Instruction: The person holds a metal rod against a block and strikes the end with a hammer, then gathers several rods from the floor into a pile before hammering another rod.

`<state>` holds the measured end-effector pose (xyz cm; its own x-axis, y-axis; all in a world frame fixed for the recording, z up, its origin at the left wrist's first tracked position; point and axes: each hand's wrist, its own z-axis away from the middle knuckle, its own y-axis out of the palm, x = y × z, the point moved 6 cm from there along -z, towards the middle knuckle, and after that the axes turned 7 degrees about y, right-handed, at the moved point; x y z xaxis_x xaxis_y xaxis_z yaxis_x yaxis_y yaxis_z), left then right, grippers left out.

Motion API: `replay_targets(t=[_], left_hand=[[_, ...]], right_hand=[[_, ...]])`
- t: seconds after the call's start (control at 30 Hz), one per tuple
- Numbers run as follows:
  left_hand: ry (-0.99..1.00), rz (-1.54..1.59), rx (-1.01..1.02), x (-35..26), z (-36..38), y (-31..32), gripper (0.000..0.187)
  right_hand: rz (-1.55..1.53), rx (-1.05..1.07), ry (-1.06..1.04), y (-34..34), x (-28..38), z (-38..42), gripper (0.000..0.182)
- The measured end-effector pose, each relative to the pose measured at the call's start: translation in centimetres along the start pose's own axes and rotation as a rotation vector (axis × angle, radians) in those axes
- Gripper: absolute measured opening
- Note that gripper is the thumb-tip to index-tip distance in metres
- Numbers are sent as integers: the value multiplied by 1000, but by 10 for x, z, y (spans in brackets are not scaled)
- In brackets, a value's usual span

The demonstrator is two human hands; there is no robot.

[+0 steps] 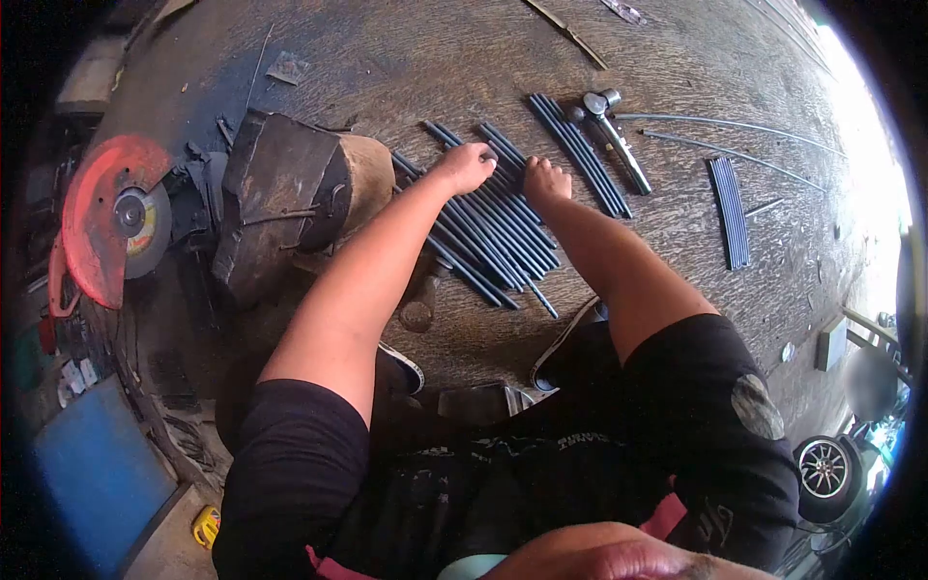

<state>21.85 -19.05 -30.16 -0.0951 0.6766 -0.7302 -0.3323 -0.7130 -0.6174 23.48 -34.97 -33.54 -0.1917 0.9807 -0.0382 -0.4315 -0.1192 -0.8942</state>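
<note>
Dark, slim metal rods point(503, 232) lie side by side on the floor in a slanted pile in front of me. My left hand point(469, 167) is closed, fingers curled onto rods in the upper part of the pile. Just to its right, my right hand point(547, 182) has its fingers bent around rods at the pile's right side. My fingers partly hide how many rods each hand grips. A separate row of similar rods point(580, 155) lies right of my right hand, with a metal-handled hammer point(619, 143) beside it.
A red-guarded cutting disc machine point(114, 217) stands at the left, near a heavy rusty metal block point(280, 198). Farther right lie a short rod bundle point(730, 213) and two long thin rods point(735, 155). A blue panel point(104, 474) and yellow tape measure point(206, 527) sit lower left.
</note>
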Motion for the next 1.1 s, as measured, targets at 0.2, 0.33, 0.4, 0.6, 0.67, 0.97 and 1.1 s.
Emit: replay_targets(t=[0.2,0.33,0.4,0.6,0.67,0.97,1.1], left_hand=[[14,4,66,-21,10,-8,28],[33,15,84,-49,21,-21,29],[22,-20,110,-62,28,-28,31],[35,-38,108,-86,44,-50,31],[38,-49,107,-94,56,-54,32],[38,-122,179,-140,111,-91,31],[-1,-82,120,-150,116,-106,31]], right_hand=[[16,11,-68,-5,-1,-9,29],[20,4,-133,-8,-9,-16,27],[7,-21,-140,-8,-17,-21,26],[-10,-163,-80,-21,-45,-38,23],[-12,-117,-33,-23,-53,-41,24],[-114,71,-22,-20,-62,-34,28],[-91,-13,-63,-3,-64,-39,40]])
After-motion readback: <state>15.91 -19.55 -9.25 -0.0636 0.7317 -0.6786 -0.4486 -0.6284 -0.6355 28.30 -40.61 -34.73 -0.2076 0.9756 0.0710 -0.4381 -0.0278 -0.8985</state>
